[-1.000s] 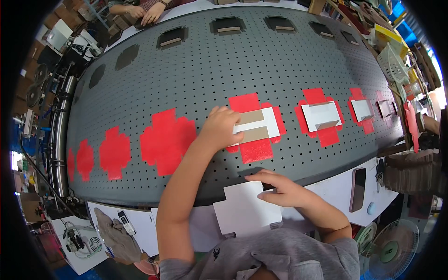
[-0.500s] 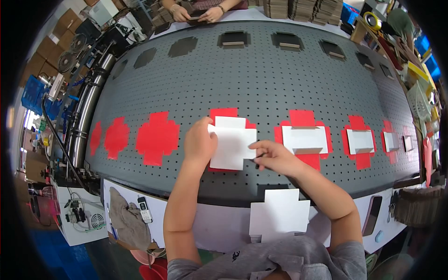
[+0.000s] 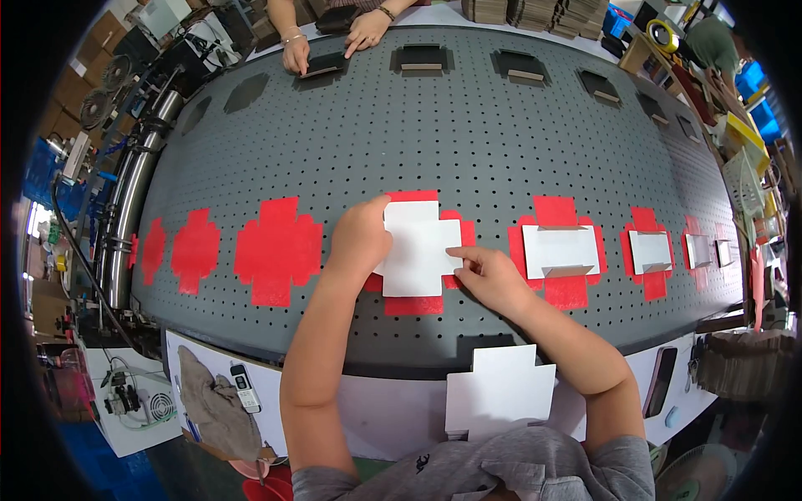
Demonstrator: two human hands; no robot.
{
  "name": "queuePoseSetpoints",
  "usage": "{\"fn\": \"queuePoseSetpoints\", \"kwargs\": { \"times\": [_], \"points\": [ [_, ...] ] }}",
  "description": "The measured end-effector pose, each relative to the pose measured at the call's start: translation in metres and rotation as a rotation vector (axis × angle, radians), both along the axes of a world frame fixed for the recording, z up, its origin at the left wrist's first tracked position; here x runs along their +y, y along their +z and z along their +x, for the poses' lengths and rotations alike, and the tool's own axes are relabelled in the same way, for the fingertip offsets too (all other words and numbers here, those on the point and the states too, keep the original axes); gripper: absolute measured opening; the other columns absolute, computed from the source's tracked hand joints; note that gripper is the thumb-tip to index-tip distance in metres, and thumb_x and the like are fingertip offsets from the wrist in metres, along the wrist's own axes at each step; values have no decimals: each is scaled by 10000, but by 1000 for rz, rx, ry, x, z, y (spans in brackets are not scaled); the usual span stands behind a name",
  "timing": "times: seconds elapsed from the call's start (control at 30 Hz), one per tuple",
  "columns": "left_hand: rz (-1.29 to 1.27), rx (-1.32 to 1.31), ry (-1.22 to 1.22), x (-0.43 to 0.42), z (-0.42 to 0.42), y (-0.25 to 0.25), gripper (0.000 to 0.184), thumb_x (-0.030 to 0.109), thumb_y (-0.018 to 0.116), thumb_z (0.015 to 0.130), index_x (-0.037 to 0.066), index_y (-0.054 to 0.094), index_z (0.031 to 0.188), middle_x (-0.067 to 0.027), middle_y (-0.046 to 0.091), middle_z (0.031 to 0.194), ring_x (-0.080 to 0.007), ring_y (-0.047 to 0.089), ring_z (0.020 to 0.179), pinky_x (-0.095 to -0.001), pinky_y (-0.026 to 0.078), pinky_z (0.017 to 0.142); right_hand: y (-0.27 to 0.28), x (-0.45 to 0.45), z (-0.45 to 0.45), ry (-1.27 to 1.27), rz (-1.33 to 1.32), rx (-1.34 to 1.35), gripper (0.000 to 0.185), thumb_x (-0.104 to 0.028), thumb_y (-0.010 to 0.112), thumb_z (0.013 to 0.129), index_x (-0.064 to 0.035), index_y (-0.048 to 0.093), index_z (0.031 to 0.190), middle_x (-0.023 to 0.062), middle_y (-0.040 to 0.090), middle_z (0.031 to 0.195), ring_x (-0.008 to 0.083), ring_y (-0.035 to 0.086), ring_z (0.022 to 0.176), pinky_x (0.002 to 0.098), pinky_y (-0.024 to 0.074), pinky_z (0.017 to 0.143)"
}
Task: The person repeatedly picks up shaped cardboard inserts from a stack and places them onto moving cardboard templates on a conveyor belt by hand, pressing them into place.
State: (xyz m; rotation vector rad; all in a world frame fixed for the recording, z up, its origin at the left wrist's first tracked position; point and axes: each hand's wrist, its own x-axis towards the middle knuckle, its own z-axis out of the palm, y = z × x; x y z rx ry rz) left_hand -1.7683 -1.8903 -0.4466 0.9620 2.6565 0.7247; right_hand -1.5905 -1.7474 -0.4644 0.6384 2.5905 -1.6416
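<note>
A white cross-shaped card (image 3: 413, 250) lies over a red sheet (image 3: 413, 306) on the grey perforated surface (image 3: 376, 150). My left hand (image 3: 359, 238) grips the card's left edge, thumb on top. At its right edge my right hand (image 3: 489, 275) touches the card with a fingertip, the other fingers curled; whether anything is in them is hidden. Close to my body lies a stack of white cards (image 3: 499, 388). To the right, a white piece with raised flaps (image 3: 561, 250) rests on another red sheet.
More red sheets (image 3: 278, 250) lie in a row to the left. Across the surface, another person's hands (image 3: 330, 52) touch a dark piece. A phone (image 3: 660, 382), a handset (image 3: 245, 387) and a grey cloth (image 3: 215, 405) lie along the near edge.
The white card under my hands now lies flatter, with its upper flap level, over the red sheet. The other person's hands have come down onto a dark piece on the surface.
</note>
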Motion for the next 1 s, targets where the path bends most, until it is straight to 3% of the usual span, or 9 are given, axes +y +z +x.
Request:
{"fn": "queuePoseSetpoints", "kwargs": {
  "times": [0.63,0.73,0.8,0.83,0.9,0.93,1.0],
  "points": [
    [-17,-18,-147,-3,-5,-1,493,-63,532,728,-4,573,1216,-231,621,1014,-366,592,987,-426,494,829,-1,-4,3,-59,26,-75,370,7,562,830,9,616,1195,-23,489,667,45,449,598,222,424,564],
    [32,-23,-156,-4,-4,-5,383,-52,545,729,-24,603,1106,-208,601,980,-376,598,935,-435,490,814,0,-4,3,-69,28,-92,377,9,564,823,7,617,1196,-26,478,666,47,448,602,222,424,568],
    [95,-19,-150,-6,-1,-2,198,-23,566,736,-31,592,932,-154,557,955,-348,577,939,-431,494,797,1,-5,4,-72,38,-91,386,11,566,818,-3,619,1200,-24,479,663,50,448,598,225,424,566],
    [95,-17,-154,-7,-3,-4,198,-23,566,736,-31,592,932,-154,557,955,-348,577,939,-431,494,797,-1,-5,4,-76,38,-88,386,11,566,818,-3,619,1200,-24,479,663,50,448,598,225,424,566],
    [265,185,-325,-12,-8,-14,78,15,600,741,16,550,801,-105,512,945,-299,537,969,-412,482,774,-5,-6,6,-86,102,-26,345,-32,574,794,-17,651,1131,91,583,648,159,540,566,306,468,586],
    [262,186,-329,-15,-8,-19,78,15,600,741,16,550,801,-105,512,945,-299,537,969,-412,482,774,-3,-7,9,-89,99,-25,345,-32,574,794,-17,651,1131,91,583,648,159,540,566,306,468,586],
    [-11,625,-550,-24,-5,-23,139,134,662,733,47,571,791,-91,521,963,-260,498,1009,-381,454,777,2,-15,18,-61,389,61,301,-33,570,806,-26,667,1091,70,576,622,144,542,559,310,474,579]
  ]
}}
